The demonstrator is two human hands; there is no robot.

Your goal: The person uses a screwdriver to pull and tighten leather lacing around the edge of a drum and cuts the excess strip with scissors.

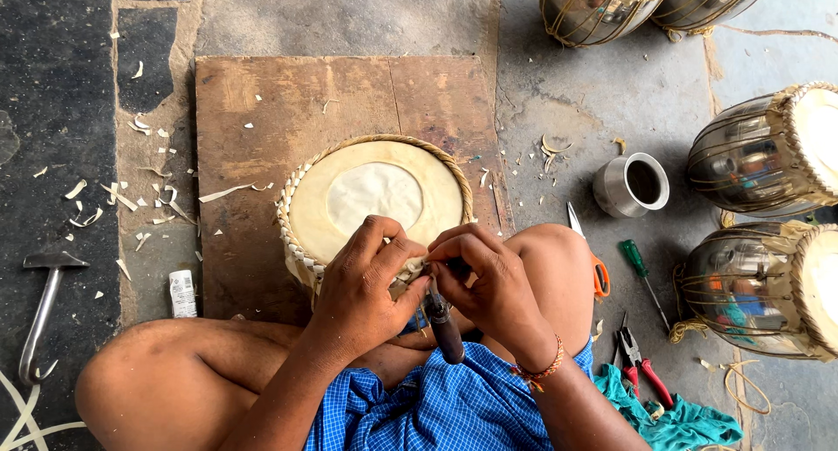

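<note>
A person sits cross-legged on the floor (349, 19), both forearms reaching forward from the lap to the near rim of a drum (375, 202) that stands on a wooden board (253, 154), close to the board's near edge and toward its right side. The left hand (362, 285) is curled, palm down, its fingers bent over the drum's braided edge and its thumb pressed toward the other hand, pinching a pale strip at the rim. The right hand (489, 281) is bunched just beside it, knuckles up, wrist bent, fingers pressed together around a dark-handled tool (443, 324) whose handle points back toward the lap. The two hands touch over the rim. A hammer (39, 316) lies well left of the board; a metal cup (633, 185), scissors (594, 259) and a green screwdriver (644, 281) lie to the right.
</note>
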